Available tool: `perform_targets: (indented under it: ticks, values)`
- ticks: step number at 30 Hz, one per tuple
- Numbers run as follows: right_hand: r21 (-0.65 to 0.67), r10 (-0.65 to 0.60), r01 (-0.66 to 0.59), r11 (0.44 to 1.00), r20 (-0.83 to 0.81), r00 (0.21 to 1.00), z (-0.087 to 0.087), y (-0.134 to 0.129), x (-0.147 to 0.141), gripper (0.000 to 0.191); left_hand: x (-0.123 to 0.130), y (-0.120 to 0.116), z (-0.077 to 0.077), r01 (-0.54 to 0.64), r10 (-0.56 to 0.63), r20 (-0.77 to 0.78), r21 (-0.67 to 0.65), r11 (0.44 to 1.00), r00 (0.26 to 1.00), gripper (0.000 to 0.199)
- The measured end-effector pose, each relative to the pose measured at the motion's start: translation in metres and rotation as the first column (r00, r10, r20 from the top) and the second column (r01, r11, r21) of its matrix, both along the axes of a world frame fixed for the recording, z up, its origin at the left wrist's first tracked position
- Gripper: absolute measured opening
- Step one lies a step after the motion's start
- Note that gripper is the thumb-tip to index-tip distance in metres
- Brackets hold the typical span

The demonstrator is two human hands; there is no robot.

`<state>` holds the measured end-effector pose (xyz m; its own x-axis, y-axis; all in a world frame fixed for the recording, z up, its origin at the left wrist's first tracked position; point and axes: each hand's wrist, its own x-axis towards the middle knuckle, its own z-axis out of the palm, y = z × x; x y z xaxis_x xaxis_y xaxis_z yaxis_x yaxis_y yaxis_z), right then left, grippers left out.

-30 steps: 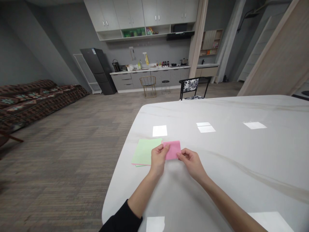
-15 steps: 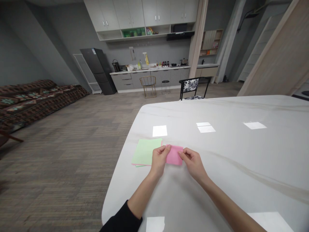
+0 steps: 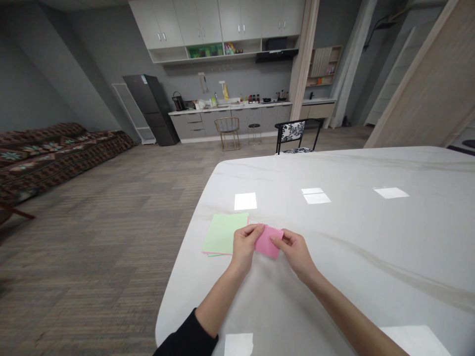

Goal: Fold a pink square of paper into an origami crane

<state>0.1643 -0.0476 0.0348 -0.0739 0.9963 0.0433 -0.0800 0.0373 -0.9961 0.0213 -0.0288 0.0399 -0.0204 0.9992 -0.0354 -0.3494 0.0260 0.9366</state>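
A small folded piece of pink paper [image 3: 267,242] is held between my two hands, above the white table. My left hand [image 3: 245,247] pinches its left edge, thumb on top. From the right, my right hand [image 3: 294,249] grips it with the thumb pressed on the near face and the fingers behind. The paper is tilted, its right side turned slightly downward. Just left of my left hand lies a stack of light green sheets [image 3: 224,232], with pink and darker green edges showing beneath. My left wrist covers part of the stack's right side.
The white marbled table [image 3: 356,237] has rounded corners and bright light reflections. A black-framed chair [image 3: 293,136] stands at its far side. Farther back are a gold wire chair [image 3: 227,131], a stool [image 3: 254,129], a dark fridge [image 3: 152,109] and a kitchen counter. A patterned sofa [image 3: 55,153] is at left.
The pink paper has rotated a little clockwise, and its lower edge sits slightly lower. My right thumb has slid left across it. The green stack has stayed in place.
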Motion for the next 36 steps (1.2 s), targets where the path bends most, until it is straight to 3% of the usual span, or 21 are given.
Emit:
perform_targets:
  ticks: [7, 11, 15, 18, 20, 24, 27, 31, 36]
  values:
    - [-0.005, -0.044, 0.044, 0.999, -0.026, 0.999, -0.004, -0.001, -0.001, 0.027, -0.002, 0.001, 0.001, -0.007, 0.009, 0.043, -0.049, 0.999, 0.999, 0.030]
    - [-0.028, -0.063, 0.061, 0.998, -0.073, 0.995, -0.006, 0.000, 0.001, 0.026, -0.005, 0.002, 0.003, 0.039, -0.039, -0.043, -0.001, 0.999, 0.998, 0.031]
    - [-0.026, -0.138, 0.137, 0.990, -0.024, 0.990, -0.001, 0.003, 0.009, 0.029, -0.015, 0.002, 0.008, 0.225, -0.213, -0.237, 0.026, 0.974, 0.948, 0.028]
    - [-0.050, -0.112, 0.116, 0.992, 0.081, 0.990, 0.006, 0.005, 0.015, 0.030, -0.019, -0.001, 0.006, 0.425, -0.402, -0.354, -0.013, 0.905, 0.845, 0.027]
    - [-0.069, -0.097, 0.105, 0.992, 0.116, 0.989, 0.009, 0.005, 0.017, 0.031, -0.016, -0.003, 0.001, 0.484, -0.465, -0.351, -0.036, 0.874, 0.813, 0.029]
    - [-0.038, -0.123, 0.123, 0.992, 0.007, 0.992, 0.010, 0.007, 0.017, 0.032, -0.003, -0.006, -0.009, 0.363, -0.369, -0.198, -0.070, 0.929, 0.908, 0.030]
    - [-0.004, -0.126, 0.126, 0.992, -0.069, 0.990, 0.008, 0.009, 0.018, 0.031, 0.004, -0.009, -0.010, 0.347, -0.357, -0.057, -0.130, 0.929, 0.933, 0.030]
    - [0.004, -0.132, 0.132, 0.991, -0.013, 0.991, 0.008, 0.009, 0.021, 0.026, 0.005, -0.011, -0.010, 0.411, -0.426, -0.084, -0.152, 0.899, 0.901, 0.036]
    - [-0.012, -0.081, 0.081, 0.997, 0.032, 0.996, 0.006, 0.010, 0.023, 0.025, 0.007, -0.010, -0.014, 0.355, -0.364, -0.114, -0.089, 0.930, 0.924, 0.031]
